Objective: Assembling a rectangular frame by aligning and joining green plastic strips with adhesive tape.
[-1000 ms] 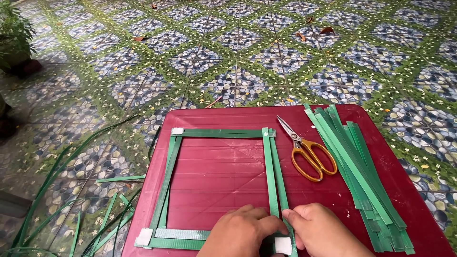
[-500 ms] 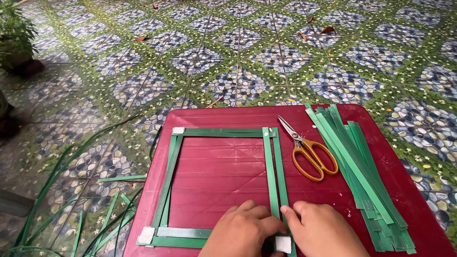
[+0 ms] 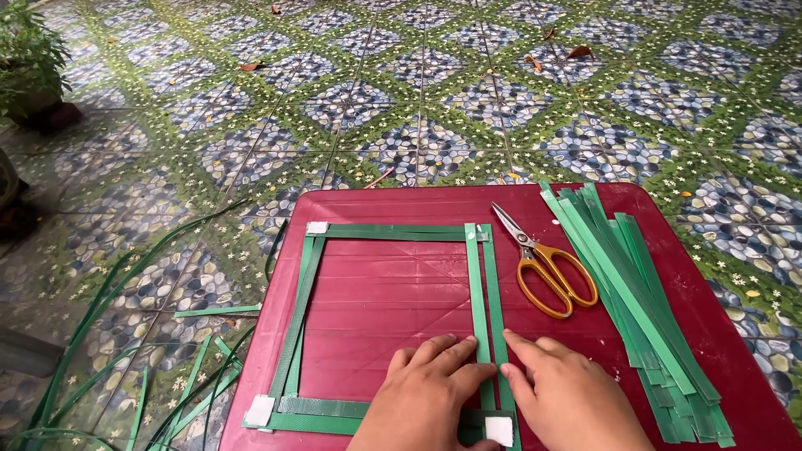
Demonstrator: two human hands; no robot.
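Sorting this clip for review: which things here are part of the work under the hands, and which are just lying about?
In use:
- left hand and right hand pressing the upright green strips
- square strip frame with white tape corners
- red table

Lying about:
- yellow-handled scissors
- pile of spare strips
- loose strips on the tiled floor
- potted plant

Left hand (image 3: 428, 399) and right hand (image 3: 568, 399) pressing green strip frame (image 3: 478, 284) on red table (image 3: 393, 288), scissors (image 3: 547, 267) beside.
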